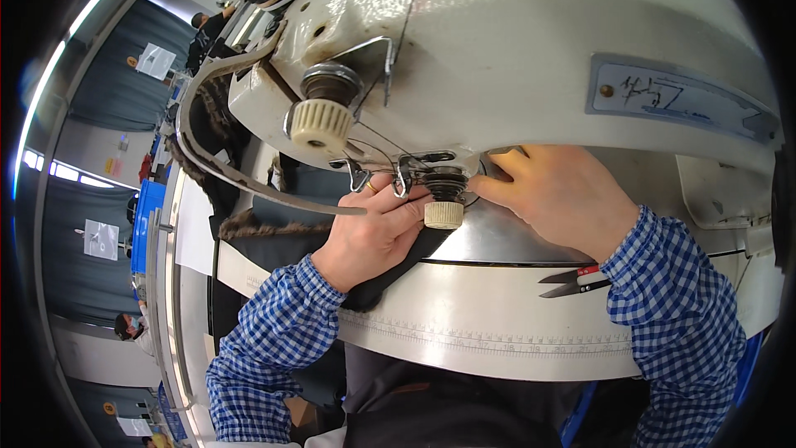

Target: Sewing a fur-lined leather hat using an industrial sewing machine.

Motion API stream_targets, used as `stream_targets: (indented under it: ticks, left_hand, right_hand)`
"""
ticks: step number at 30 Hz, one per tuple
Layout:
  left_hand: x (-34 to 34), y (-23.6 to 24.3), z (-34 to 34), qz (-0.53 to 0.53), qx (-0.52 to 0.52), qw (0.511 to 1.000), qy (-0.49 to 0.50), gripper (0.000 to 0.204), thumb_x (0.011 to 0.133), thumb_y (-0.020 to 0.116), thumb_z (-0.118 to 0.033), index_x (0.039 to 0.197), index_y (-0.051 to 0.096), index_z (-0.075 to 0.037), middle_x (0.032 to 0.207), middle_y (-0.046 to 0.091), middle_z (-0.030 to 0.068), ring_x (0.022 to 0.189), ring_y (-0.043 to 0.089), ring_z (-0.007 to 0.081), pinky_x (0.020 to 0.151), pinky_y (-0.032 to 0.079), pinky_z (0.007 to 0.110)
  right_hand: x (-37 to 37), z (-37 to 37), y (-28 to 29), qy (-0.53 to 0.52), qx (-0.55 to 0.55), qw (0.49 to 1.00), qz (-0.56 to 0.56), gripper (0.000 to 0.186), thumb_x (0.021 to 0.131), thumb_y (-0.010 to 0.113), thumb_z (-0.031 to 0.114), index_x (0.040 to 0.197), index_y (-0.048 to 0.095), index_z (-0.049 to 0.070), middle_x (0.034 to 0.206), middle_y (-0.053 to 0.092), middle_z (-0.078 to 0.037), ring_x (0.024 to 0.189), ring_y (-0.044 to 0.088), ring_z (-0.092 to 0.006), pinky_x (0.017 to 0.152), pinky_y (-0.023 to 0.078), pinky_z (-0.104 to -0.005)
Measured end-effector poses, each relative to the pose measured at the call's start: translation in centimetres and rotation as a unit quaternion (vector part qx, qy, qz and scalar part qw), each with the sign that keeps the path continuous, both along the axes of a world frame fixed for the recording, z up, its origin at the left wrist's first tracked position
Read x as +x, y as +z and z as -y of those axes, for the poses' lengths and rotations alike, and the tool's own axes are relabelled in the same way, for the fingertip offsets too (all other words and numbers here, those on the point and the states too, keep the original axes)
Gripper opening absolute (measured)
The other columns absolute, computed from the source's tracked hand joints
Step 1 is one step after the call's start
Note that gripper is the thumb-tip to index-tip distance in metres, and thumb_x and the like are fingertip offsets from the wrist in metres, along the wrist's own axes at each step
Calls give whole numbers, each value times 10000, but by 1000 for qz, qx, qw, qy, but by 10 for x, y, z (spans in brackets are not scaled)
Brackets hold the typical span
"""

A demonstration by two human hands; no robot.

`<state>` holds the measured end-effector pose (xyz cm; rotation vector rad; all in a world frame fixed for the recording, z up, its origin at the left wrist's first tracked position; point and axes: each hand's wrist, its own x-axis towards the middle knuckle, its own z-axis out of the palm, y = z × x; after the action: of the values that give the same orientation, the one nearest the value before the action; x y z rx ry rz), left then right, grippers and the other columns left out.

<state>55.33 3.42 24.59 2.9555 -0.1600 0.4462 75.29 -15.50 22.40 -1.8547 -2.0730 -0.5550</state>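
Observation:
A white sewing machine [514, 50] fills the upper middle, its head hanging over both hands. My left hand [369, 236] is closed at a dark cloth [298, 241], with thumb and fingers drawn together below the thread guides; their tips are partly hidden by the tension knob [444, 214]. Brown fur [257, 226] runs along part of the cloth. On the other side of the knob, my right hand [572, 199] reaches under the head over the metal plate, its thumb and fingers bent in a pinch. What lies between those fingertips is hidden.
Thread snips [576, 282] with a red-marked handle lie beside my right sleeve. A printed ruler scale [497, 340] follows the white table's near edge. A curved padded strip [199, 141] arcs left of the machine head. Blue bins [149, 224] and other people [133, 328] are farther left.

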Motion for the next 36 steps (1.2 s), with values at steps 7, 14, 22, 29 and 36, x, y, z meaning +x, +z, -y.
stream_targets:
  ticks: [7,14,22,29,36]
  left_hand:
    - [-4,8,7,15,16,1000,17,413,718,753,38,1119,742,-62,1053,702,69,880,666,284,712,569,374]
    - [-6,3,4,48,-15,999,8,400,732,753,30,1120,739,-66,1036,689,76,889,663,281,745,562,376]
    - [-4,3,2,69,-26,997,-26,376,764,752,27,1128,751,-67,1044,692,70,892,657,278,759,555,361]
    - [-1,8,7,36,-53,998,-30,420,782,728,40,1176,750,-102,1130,699,53,939,675,283,800,569,369]
    - [-1,3,9,32,-20,999,-20,292,773,749,-53,1061,766,-97,1117,688,33,937,664,255,755,571,358]
  right_hand:
    - [0,2,6,16,-23,1000,10,267,877,666,177,1140,687,142,1060,648,-12,986,653,-184,807,546,-299]
    - [-5,3,11,14,-55,998,-13,282,886,645,153,1164,692,146,1040,639,-4,962,657,-155,778,556,-281]
    - [-10,5,14,20,-21,997,-66,71,841,703,180,852,680,114,793,588,-52,757,649,-235,664,536,-373]
    - [-11,15,18,3,-91,995,-34,344,865,649,154,1202,718,174,1078,641,-5,978,660,-176,831,574,-287]
    - [-20,18,12,29,-50,997,-57,274,851,660,130,1114,719,86,998,628,-29,963,642,-196,844,535,-326]
